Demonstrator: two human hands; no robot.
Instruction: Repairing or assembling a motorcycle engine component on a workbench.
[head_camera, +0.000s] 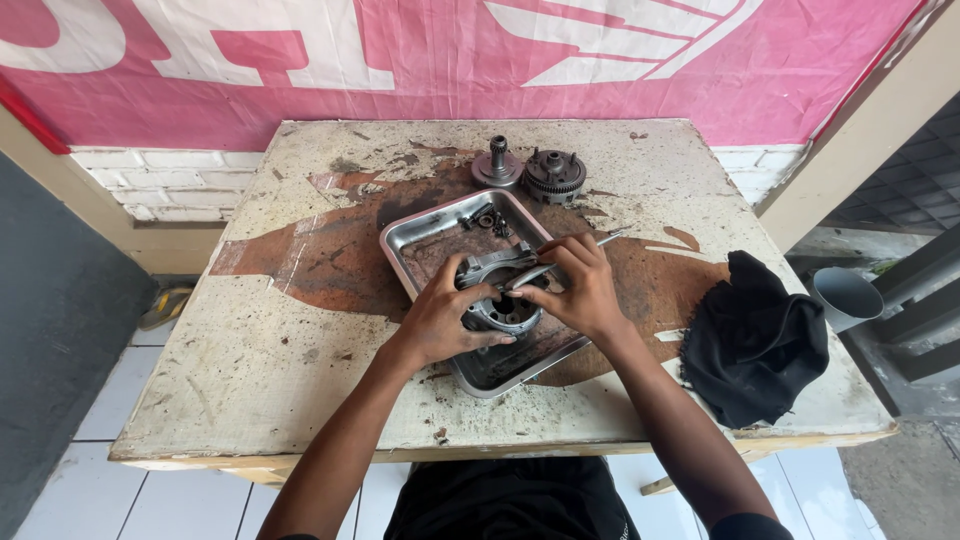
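Bare forearms are seen reaching up from the bottom edge over a worn, stained wooden table (250, 380). At its middle, a round metal engine part (500, 305) is gripped over a shallow steel tray (420, 235) by 2 hands. The left hand (440, 320) is closed around the part's left side, thumb on top. The right hand (580, 290) is clamped on a slim metal tool (600, 240), whose tip is pressed against the part. Small loose bits (487, 220) are left in the tray's far corner. A crumpled black cloth (755, 335) is laid near the table's right edge. Farther back, 2 gear assemblies (527, 170) are stood just beside each other. Behind, a pink and white banner (300, 80) is hung across the wall.
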